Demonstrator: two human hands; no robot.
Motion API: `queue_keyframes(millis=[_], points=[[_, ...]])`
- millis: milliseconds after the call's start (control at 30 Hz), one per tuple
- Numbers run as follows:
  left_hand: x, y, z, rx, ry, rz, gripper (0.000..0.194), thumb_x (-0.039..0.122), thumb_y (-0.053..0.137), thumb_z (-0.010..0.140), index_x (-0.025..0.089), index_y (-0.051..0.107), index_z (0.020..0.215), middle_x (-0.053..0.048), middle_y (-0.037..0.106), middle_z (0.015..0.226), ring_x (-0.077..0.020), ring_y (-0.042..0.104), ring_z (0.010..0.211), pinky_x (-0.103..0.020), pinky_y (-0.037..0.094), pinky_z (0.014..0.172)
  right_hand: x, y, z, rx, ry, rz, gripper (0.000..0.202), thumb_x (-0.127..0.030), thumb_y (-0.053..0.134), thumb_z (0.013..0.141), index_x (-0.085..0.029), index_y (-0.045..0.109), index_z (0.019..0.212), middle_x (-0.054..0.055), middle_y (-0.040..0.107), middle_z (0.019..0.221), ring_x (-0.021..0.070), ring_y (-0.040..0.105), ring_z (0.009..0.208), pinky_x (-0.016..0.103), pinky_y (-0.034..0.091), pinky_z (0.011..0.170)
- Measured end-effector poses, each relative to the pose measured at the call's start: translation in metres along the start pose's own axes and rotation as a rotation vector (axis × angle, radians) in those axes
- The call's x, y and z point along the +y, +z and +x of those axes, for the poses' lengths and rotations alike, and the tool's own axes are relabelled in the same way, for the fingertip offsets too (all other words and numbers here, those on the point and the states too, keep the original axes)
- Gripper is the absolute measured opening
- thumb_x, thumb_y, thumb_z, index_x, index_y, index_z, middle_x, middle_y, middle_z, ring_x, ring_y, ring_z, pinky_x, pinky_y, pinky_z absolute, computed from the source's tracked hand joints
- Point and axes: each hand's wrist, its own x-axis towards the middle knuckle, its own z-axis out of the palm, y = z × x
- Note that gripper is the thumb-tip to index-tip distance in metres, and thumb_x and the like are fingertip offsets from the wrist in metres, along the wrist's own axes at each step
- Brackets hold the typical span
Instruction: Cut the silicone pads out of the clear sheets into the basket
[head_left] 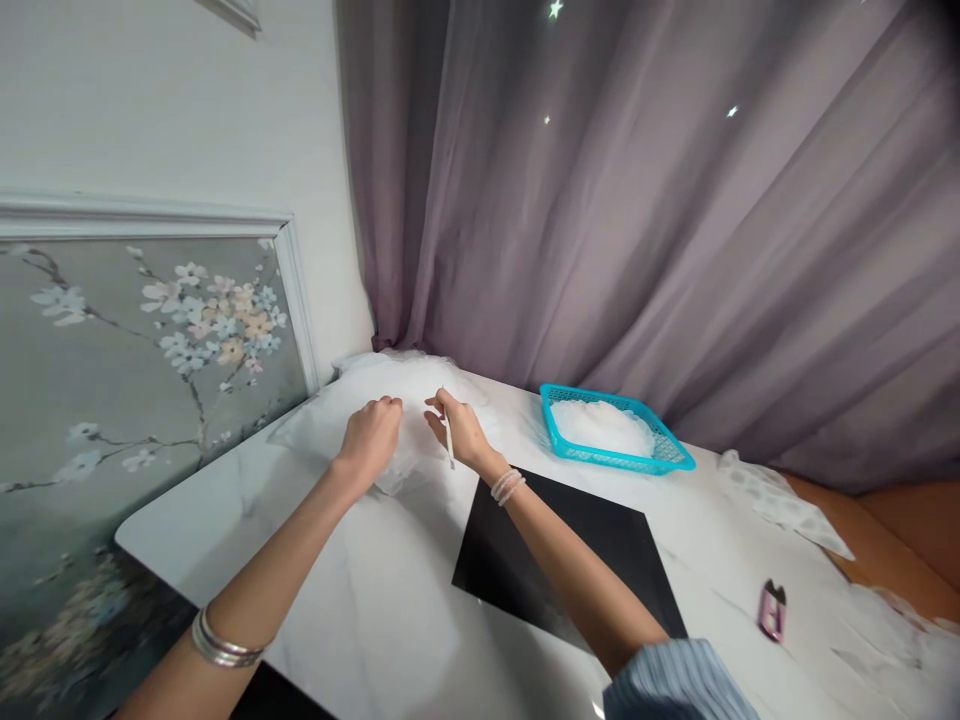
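Note:
My left hand (373, 437) is closed over the near side of a white, translucent bag (330, 410) at the back left of the table; what its fingers hold, if anything, is hidden. To its right, my right hand (459, 430) has a thin white tweezer-like tool (448, 438) between its fingers, pointing down past the palm. Its thumb and index finger reach toward the left hand, and a small gap separates the two hands. Below my right forearm lies a flat black sheet (600, 530).
A blue plastic basket (555, 435) with white fluffy material (604, 428) stands back right. Pink-handled snips (772, 611) lie on the white marble table (375, 620) at right, near clear plastic wrapping (885, 635) and a dotted white bag (776, 497). A curtain (600, 220) hangs behind.

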Motion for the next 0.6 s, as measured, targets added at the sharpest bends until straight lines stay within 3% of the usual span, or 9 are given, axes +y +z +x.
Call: queue_keyframes(millis=[133,267,400,500,600], points=[[-0.008,-0.027,0.012,0.109,-0.101,-0.042,0.031,0.038,0.057,0.097,0.015,0.061,0.118,-0.007,0.069,0.105,-0.0185,0.068,0.09,-0.039,0.057,0.081,0.009,-0.01,-0.002,0.066,0.019,0.055,0.016,-0.032,0.049,0.094,-0.025,0.037,0.086,0.007,0.067,0.098,0.0252,0.069,0.095,0.036,0.052,0.077],[-0.012,-0.076,0.03,0.261,-0.134,-0.073,0.032,0.026,0.033,0.102,0.013,0.053,0.124,-0.012,0.07,0.098,-0.0262,0.07,0.094,-0.04,0.054,0.081,0.01,-0.023,0.003,0.165,0.051,0.081,0.029,-0.037,0.06,0.088,-0.025,0.034,0.091,0.013,0.062,0.114,0.0291,0.059,0.12,0.044,0.048,0.095],[0.003,-0.126,0.034,0.375,-0.054,-0.086,0.032,0.025,0.031,0.101,0.016,0.05,0.124,-0.012,0.069,0.1,-0.0299,0.069,0.098,-0.038,0.051,0.083,-0.011,-0.023,0.009,0.261,0.085,0.114,0.049,-0.042,0.073,0.078,-0.024,0.03,0.094,0.019,0.049,0.134,0.0318,0.043,0.135,0.047,0.038,0.108],[0.02,-0.159,0.026,0.432,0.062,-0.09,0.031,0.028,0.034,0.101,0.014,0.053,0.121,-0.008,0.066,0.091,-0.0262,0.069,0.09,-0.038,0.05,0.085,-0.034,-0.021,0.009,0.283,0.112,0.177,0.052,-0.043,0.073,0.076,-0.025,0.028,0.094,0.014,0.052,0.127,0.0285,0.052,0.12,0.043,0.044,0.098],[0.032,-0.189,0.015,0.432,0.215,-0.114,0.033,0.033,0.038,0.101,0.011,0.058,0.115,0.0,0.06,0.075,-0.0151,0.063,0.074,-0.034,0.048,0.083,-0.049,-0.034,-0.002,0.267,0.138,0.287,0.047,-0.038,0.071,0.077,-0.025,0.027,0.089,0.002,0.055,0.095,0.0208,0.058,0.09,0.035,0.047,0.081]])
